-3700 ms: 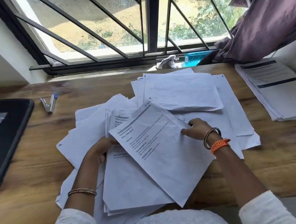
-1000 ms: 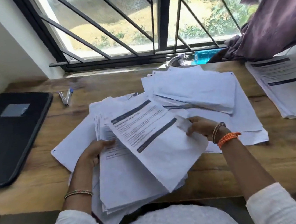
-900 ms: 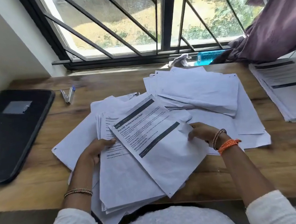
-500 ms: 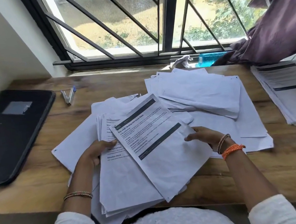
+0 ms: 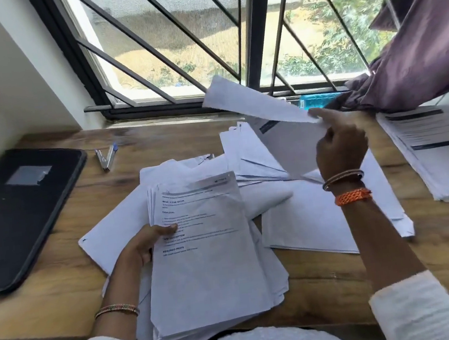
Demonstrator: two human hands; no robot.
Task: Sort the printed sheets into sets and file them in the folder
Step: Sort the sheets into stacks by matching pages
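Observation:
My left hand (image 5: 145,243) grips the left edge of a stack of printed sheets (image 5: 207,254) that leans over the near table edge. My right hand (image 5: 340,146) pinches one sheet (image 5: 255,103) and holds it raised above the far pile of face-down sheets (image 5: 255,155). The raised sheet curls, blank side up, toward the window. Loose sheets (image 5: 306,222) lie spread under both hands. A black zip folder (image 5: 19,208) lies shut at the table's left. A sorted stack of printed sheets (image 5: 434,147) rests at the right edge.
Two pens (image 5: 105,157) lie on the wooden table (image 5: 394,271) between the folder and the papers. A barred window (image 5: 256,33) runs behind the table. A purple curtain (image 5: 421,46) hangs at the right, over a blue object (image 5: 315,100) on the sill.
My right hand has lifted the top sheet off the held stack and carried it up and back toward the far pile. A different printed page now tops the stack in my left hand.

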